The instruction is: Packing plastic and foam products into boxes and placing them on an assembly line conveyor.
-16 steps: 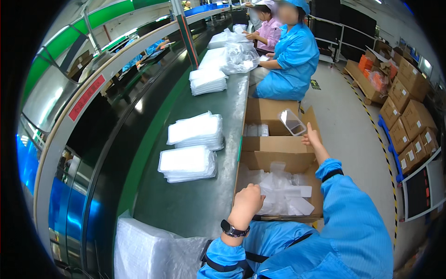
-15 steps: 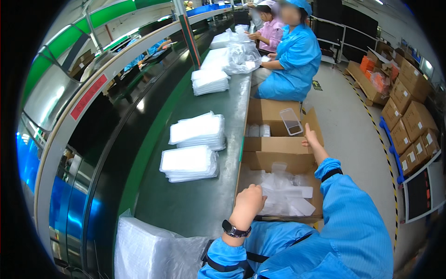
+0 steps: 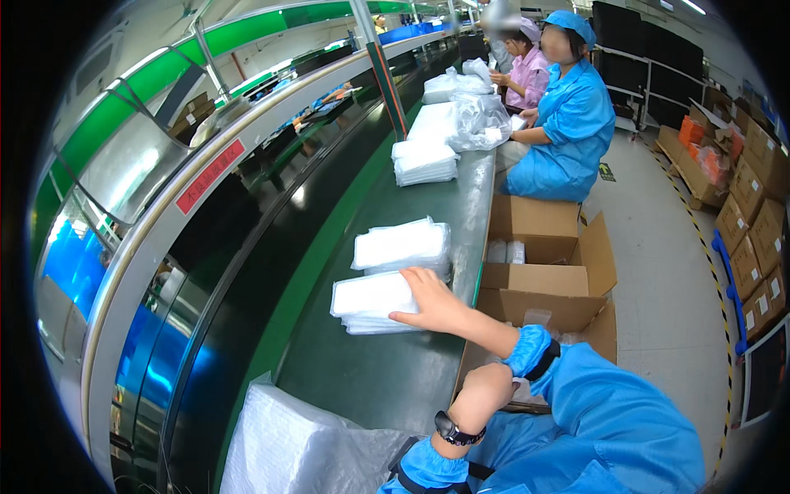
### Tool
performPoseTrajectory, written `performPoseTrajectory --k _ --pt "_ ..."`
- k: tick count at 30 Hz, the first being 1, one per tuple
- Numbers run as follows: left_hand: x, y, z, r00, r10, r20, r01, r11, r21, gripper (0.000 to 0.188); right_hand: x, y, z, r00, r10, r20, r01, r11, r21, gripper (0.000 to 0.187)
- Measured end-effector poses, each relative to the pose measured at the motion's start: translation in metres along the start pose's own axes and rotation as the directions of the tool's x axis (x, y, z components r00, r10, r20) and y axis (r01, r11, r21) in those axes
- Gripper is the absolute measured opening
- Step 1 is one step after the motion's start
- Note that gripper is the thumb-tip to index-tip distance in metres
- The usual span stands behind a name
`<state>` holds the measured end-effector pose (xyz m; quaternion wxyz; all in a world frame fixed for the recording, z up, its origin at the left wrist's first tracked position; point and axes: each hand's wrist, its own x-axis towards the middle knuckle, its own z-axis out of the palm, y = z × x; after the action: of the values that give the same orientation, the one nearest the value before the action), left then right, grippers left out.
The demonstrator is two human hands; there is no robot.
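Observation:
My right hand (image 3: 434,305) reaches across to the green work surface (image 3: 362,375). Its thumb and fingers are apart at the right edge of the nearer stack of thin white plastic-wrapped pieces (image 3: 369,298). Just behind lies a second such stack (image 3: 401,247). My left hand (image 3: 485,389), with a dark watch at the wrist, is closed over the near cardboard box (image 3: 607,331); its fingertips and anything in them are hidden. My right forearm covers most of that box and its clear plastic pieces.
Another open cardboard box (image 3: 539,216) holds small clear packs. A large plastic-wrapped bundle (image 3: 284,440) stands at the near left. More white stacks (image 3: 425,162) lie farther along, beside a seated co-worker in blue (image 3: 568,132). Stacked cartons (image 3: 753,198) line the right side.
My right hand has swung left from the far box to the nearer white stack. The clear tray near it above that box is out of sight. The view has shifted left.

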<state>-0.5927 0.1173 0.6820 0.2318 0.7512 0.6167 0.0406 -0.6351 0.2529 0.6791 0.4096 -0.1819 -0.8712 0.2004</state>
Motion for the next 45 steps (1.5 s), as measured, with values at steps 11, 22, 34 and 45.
performPoseTrajectory --k 11,22,34,45 --pt "-0.011 -0.019 -0.034 0.995 -0.091 -0.039 0.089 0.995 -0.045 0.036 0.015 -0.002 -0.006 0.954 -0.100 -0.284 0.110 0.994 0.018 0.021" --pt "-0.020 -0.022 -0.097 0.868 -0.371 -0.331 -0.303 0.133 -0.944 0.042 -0.130 0.023 -0.171 0.967 0.244 -0.077 -0.127 0.719 0.683 0.036" --pt "0.010 0.001 -0.049 0.898 -0.294 -0.328 -0.216 0.355 -0.910 0.015 -0.168 0.053 -0.161 0.840 0.540 -0.044 -0.270 0.487 0.831 0.055" --pt "0.027 0.000 -0.034 0.818 -0.397 -0.417 -0.123 0.587 -0.800 0.019 -0.217 0.099 -0.151 0.578 0.705 0.411 -0.551 -0.034 0.834 0.039"
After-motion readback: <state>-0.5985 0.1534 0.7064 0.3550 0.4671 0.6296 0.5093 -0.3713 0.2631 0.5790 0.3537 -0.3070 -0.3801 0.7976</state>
